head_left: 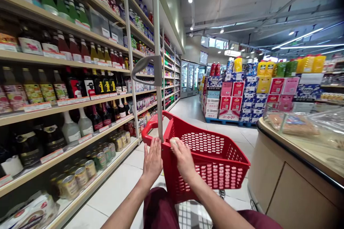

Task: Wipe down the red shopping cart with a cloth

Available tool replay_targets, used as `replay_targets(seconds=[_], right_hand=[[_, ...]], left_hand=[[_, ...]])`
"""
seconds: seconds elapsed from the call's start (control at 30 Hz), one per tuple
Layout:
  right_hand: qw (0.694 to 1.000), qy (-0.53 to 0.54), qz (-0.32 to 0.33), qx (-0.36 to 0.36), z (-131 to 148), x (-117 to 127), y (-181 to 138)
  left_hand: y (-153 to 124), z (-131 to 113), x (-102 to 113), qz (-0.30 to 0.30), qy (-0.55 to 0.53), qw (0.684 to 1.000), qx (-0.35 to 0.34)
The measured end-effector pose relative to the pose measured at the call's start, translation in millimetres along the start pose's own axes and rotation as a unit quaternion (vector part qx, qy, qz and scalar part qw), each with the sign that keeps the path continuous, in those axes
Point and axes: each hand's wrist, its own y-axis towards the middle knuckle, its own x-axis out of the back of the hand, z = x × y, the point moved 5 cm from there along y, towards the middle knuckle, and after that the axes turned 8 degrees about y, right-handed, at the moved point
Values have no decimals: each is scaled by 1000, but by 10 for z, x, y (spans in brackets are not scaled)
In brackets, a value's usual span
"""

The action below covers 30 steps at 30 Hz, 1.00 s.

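Currently resting the left hand [153, 159] flat and unclenched by the grey pole [159, 103] and pinching a small pale wad [174, 141] in the right hand [185, 157] against the near end of the red cart [215, 161], lying lengthwise ahead and rightward, nearer the right hand.
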Motion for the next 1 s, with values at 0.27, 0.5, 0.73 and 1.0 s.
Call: replay_targets(seconds=[0.27, 0.5, 0.73, 1.0], right_hand=[[997, -61, 36, -15, -367, 145, -231], [978, -128, -16, -161, -1074, 441, -578], [985, -149, -5, -85, -1317, 602, -742], [985, -158, 16, -63, -1627, 789, -917]], left_hand=[[116, -471, -160, 65, -3, 995, -78], [140, -869, -241, 141, -9, 984, -109], [86, -1427, -320, 166, -39, 975, -139], [53, -1835, -410, 190, -61, 965, -170]])
